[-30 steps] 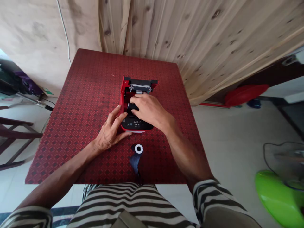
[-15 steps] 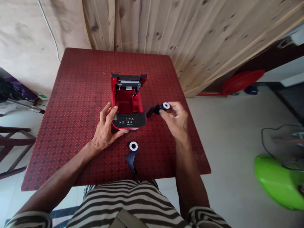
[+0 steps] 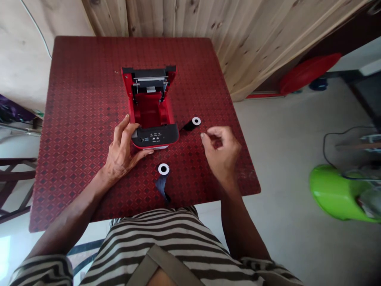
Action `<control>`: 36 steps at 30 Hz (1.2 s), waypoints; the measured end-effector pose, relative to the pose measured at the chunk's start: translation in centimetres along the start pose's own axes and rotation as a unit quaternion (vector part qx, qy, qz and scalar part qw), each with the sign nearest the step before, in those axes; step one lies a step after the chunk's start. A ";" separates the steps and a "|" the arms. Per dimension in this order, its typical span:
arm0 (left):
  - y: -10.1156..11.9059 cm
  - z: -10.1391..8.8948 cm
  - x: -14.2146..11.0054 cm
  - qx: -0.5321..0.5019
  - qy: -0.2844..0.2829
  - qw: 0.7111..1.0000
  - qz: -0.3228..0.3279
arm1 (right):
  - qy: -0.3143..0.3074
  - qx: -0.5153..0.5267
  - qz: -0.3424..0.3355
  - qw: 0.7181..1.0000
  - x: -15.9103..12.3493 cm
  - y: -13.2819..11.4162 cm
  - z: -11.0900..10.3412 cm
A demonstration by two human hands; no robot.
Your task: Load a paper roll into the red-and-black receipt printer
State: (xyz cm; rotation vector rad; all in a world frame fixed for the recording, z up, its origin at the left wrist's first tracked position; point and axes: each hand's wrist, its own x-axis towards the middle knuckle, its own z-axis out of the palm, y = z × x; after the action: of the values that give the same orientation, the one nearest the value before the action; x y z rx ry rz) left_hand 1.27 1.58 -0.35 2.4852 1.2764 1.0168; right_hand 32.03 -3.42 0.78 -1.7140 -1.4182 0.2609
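Observation:
A red and black label printer stands on the table with its lid raised and its red inside bare. My left hand grips its front left corner, thumb along the front edge and fingers on the side. To the printer's right lies a small dark roll with a white-ringed end. My right hand is just right of and nearer than that roll, apart from it, fingers curled with a gap and nothing between them. A second dark roll, white-ringed, sits in front of the printer, its loose dark strip trailing toward me.
The table has a red patterned cover and stands against a wooden plank wall. A dark wooden chair is at the left. On the floor at the right are a green basin and a cable.
My right hand has let go of the dark roll, which now rests on the table beside the printer, and drawn back from it. My left hand stays on the printer. The camera view has shifted.

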 end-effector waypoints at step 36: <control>0.3 0.3 -1.0 -0.019 0.002 1.000 0.003 | -0.421 -0.265 -0.288 0.818 9.6 -13.5 5.9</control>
State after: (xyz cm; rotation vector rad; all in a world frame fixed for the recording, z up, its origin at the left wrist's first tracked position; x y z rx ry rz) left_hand 1.27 0.70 -0.94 2.4609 1.2397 1.0391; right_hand 22.06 7.49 10.31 -1.5131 -2.8160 0.3179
